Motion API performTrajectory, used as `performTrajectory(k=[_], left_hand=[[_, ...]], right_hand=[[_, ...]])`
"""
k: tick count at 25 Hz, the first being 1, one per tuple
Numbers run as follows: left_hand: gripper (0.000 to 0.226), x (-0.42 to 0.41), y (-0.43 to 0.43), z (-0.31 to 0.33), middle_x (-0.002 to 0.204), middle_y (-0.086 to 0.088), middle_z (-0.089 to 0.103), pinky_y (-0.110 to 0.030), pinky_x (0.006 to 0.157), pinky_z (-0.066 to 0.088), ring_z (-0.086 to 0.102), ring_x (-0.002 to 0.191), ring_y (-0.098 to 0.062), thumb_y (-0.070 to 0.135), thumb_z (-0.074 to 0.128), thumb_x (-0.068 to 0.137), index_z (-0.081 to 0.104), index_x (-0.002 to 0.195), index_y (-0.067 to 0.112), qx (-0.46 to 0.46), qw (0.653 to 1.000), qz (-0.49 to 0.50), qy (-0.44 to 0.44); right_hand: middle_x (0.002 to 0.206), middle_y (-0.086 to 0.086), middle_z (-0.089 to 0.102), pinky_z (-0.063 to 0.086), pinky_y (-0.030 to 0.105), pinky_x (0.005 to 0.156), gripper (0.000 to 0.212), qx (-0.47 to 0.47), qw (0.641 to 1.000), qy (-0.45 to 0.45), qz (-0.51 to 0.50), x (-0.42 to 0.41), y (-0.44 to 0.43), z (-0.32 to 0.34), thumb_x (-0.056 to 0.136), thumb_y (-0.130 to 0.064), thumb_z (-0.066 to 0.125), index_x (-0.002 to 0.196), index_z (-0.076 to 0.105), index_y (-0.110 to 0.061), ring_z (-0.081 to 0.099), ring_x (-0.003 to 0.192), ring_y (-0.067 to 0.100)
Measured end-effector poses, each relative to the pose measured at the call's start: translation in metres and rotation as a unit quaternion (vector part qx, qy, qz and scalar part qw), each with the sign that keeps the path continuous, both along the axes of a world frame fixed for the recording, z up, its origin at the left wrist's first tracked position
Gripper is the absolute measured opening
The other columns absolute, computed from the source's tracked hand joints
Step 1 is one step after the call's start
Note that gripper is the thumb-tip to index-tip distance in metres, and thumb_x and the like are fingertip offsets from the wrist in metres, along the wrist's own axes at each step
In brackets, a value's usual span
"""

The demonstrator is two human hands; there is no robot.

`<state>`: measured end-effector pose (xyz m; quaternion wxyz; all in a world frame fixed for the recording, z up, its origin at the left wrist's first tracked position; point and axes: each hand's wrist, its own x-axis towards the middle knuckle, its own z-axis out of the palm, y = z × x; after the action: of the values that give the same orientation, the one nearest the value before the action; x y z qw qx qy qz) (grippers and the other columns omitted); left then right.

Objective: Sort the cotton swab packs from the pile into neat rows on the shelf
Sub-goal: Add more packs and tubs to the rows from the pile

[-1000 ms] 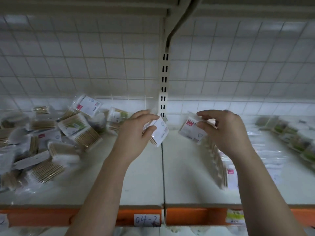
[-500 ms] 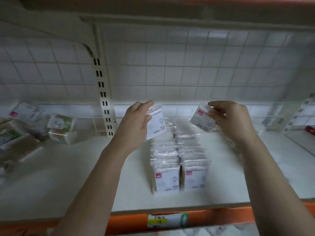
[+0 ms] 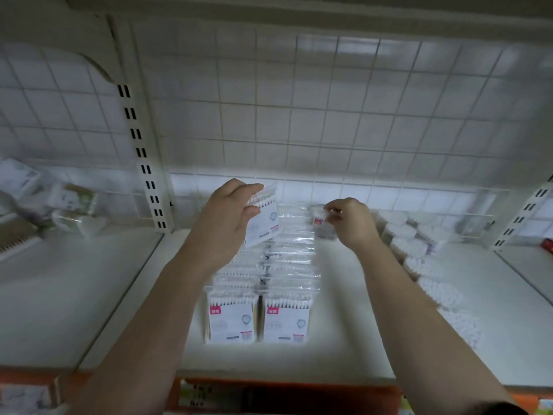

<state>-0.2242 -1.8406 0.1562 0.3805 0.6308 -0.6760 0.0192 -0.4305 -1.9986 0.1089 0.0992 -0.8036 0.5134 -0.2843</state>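
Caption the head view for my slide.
Left hand and right hand each hold a swab pack at the back of two neat rows on the shelf.

Under both grips, 2 rows of packs run to the front of shelf. Pile well left of left hand; another row right of right hand.

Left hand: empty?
No, the left hand grips a pack above the rows.
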Motion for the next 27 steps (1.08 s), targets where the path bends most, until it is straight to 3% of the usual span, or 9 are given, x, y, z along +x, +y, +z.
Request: performTrajectory(k=[5, 11, 14, 20, 27], left_hand=[[0.034, -0.002, 0.002, -0.002, 0.115, -0.002, 0.052, -0.016, 0.084, 0.030, 0.043, 0.099, -0.008, 0.007, 0.049, 0.096, 0.055, 0.129, 0.009, -0.011, 1.000, 0.013, -0.006], [0.033, -0.002, -0.002, -0.003, 0.114, -0.001, 0.053, -0.008, 0.081, 0.029, 0.046, 0.101, -0.011, 0.007, 0.049, 0.096, 0.055, 0.128, 0.009, -0.015, 1.000, 0.014, -0.016], [0.033, -0.001, -0.003, -0.004, 0.114, 0.000, 0.053, -0.014, 0.084, 0.031, 0.047, 0.103, -0.013, 0.007, 0.048, 0.096, 0.056, 0.128, 0.010, -0.014, 1.000, 0.017, -0.019], [0.032, -0.003, -0.008, -0.003, 0.111, 0.003, 0.053, -0.020, 0.084, 0.034, 0.047, 0.102, -0.012, 0.007, 0.048, 0.096, 0.057, 0.127, 0.011, -0.024, 1.000, -0.001, -0.016], [0.033, -0.022, -0.032, 0.015, 0.108, 0.003, 0.060, -0.008, 0.084, 0.033, 0.052, 0.099, -0.011, 0.007, 0.053, 0.091, 0.062, 0.122, 0.015, -0.051, 0.996, -0.073, -0.014]], right_hand=[[0.107, 0.016, 0.059, 0.046, 0.033, 0.083, 0.026, -0.010, 1.000, -0.002, -0.010, 0.007, -0.014, -0.018, 0.090, -0.005, 0.055, 0.111, 0.068, -0.010, 0.059, 0.096, 0.033], [0.092, 0.011, 0.066, 0.046, 0.030, 0.071, 0.018, -0.032, 0.997, -0.064, -0.006, 0.008, -0.021, -0.021, 0.081, 0.006, 0.058, 0.088, 0.069, -0.007, 0.061, 0.083, 0.027], [0.089, 0.015, 0.067, 0.044, 0.029, 0.070, 0.020, -0.062, 0.996, -0.068, -0.008, 0.009, -0.026, -0.024, 0.080, 0.009, 0.060, 0.086, 0.072, -0.005, 0.061, 0.083, 0.031], [0.103, 0.019, 0.052, 0.044, 0.033, 0.082, 0.029, -0.049, 0.994, -0.092, -0.028, 0.011, -0.025, -0.030, 0.080, 0.010, 0.054, 0.096, 0.073, -0.004, 0.052, 0.094, 0.035], [0.120, 0.017, 0.053, 0.040, 0.030, 0.092, 0.041, -0.036, 0.995, -0.087, -0.025, -0.012, 0.001, -0.019, 0.082, -0.001, 0.058, 0.123, 0.059, -0.004, 0.054, 0.106, 0.033]])
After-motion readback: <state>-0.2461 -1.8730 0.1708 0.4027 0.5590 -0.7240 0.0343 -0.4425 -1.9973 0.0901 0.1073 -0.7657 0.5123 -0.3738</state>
